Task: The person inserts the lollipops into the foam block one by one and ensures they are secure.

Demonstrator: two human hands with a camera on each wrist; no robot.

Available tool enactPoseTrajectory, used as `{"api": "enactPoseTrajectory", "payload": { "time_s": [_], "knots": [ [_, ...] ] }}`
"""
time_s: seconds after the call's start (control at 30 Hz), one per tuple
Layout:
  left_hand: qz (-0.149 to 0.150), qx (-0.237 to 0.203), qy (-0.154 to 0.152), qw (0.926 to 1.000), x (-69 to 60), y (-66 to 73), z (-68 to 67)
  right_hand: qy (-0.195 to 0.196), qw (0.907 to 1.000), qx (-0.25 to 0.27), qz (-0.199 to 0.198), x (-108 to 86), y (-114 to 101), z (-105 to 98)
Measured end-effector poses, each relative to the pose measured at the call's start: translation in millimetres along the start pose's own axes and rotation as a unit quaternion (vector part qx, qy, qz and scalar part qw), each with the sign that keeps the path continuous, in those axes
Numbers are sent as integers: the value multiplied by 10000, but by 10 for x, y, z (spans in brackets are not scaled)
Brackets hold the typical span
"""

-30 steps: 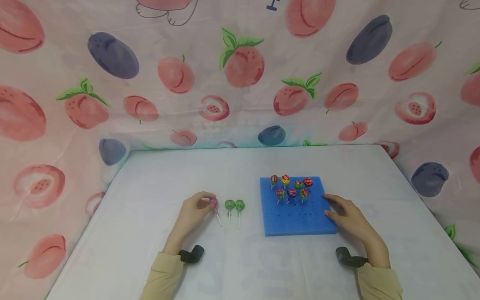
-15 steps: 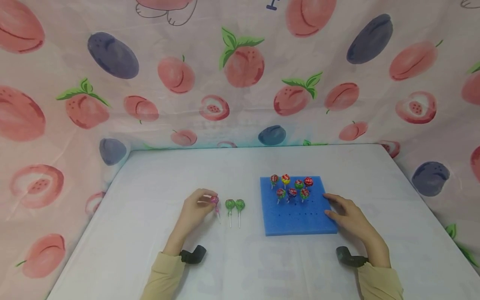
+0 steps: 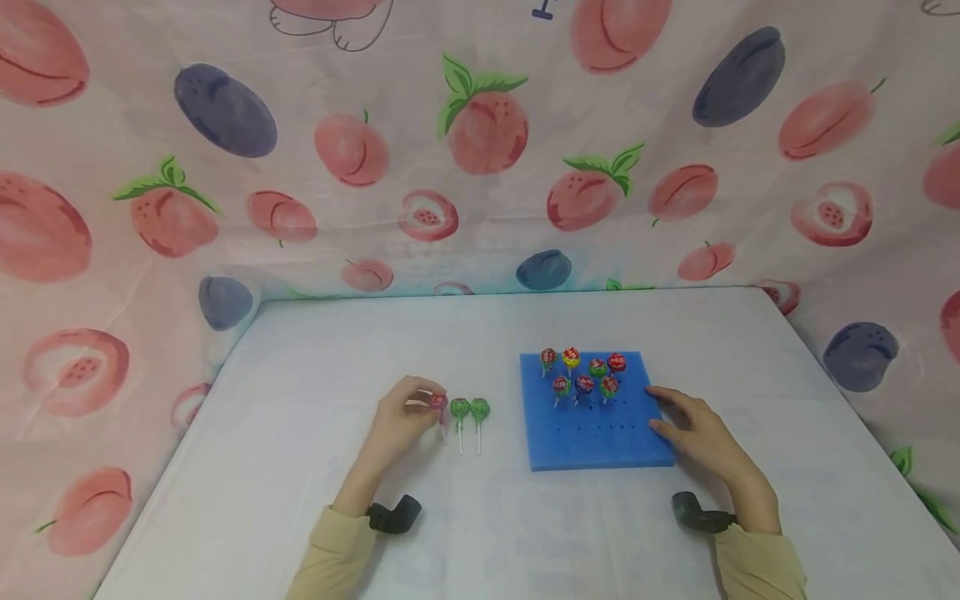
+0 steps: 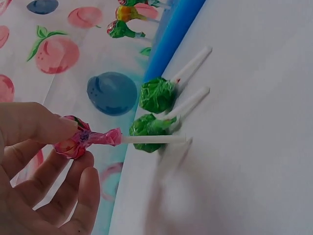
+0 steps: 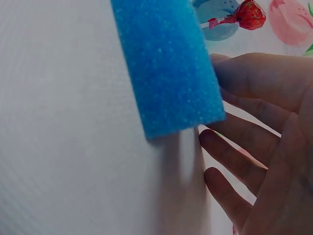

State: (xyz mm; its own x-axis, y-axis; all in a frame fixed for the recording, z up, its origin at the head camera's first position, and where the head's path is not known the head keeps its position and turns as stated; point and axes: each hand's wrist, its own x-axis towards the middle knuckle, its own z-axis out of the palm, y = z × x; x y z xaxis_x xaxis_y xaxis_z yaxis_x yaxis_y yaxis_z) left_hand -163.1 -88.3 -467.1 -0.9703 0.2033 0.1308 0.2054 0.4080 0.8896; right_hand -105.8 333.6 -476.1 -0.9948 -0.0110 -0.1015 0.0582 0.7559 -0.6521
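Between thumb and fingertips my left hand [image 3: 402, 419] pinches a pink-wrapped lollipop [image 4: 73, 142] by its candy head, the white stick pointing toward me in the head view. Just right of it, two green-wrapped lollipops [image 3: 469, 410] lie side by side on the table. My right hand [image 3: 701, 429] touches the right edge of a blue foam board [image 3: 600, 454], its fingers extended and relaxed. In the right wrist view the thumb meets the side of the foam. Several wrapped lollipops [image 3: 584, 384] stand upright in the board's back half.
Small holes [image 3: 600, 428] run in rows across the board's front half. The table [image 3: 300, 350] has a white cover, and a fruit-print cloth [image 3: 480, 208] hangs behind and beside it. Dark wrist cameras [image 3: 395, 514] are strapped to both wrists.
My left hand has moved right, carrying the pink lollipop up off the table and close to the green ones. The right hand and the board have stayed still.
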Motion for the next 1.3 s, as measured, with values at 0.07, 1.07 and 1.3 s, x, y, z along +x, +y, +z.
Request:
{"api": "enactPoseTrajectory", "payload": {
  "time_s": [0.07, 1.07, 1.3],
  "knots": [
    [-10, -10, -33, 10000, -7, 16, 23, -6, 10000, 14, 5, -1, 2, -3],
    [863, -333, -615, 9938, 10, 375, 370, -1, 9999, 102, -66, -3, -7, -24],
    [1122, -356, -796, 9898, 66, 397, 526, -24, 9999, 109, -50, -5, -13, -27]
  ]
}}
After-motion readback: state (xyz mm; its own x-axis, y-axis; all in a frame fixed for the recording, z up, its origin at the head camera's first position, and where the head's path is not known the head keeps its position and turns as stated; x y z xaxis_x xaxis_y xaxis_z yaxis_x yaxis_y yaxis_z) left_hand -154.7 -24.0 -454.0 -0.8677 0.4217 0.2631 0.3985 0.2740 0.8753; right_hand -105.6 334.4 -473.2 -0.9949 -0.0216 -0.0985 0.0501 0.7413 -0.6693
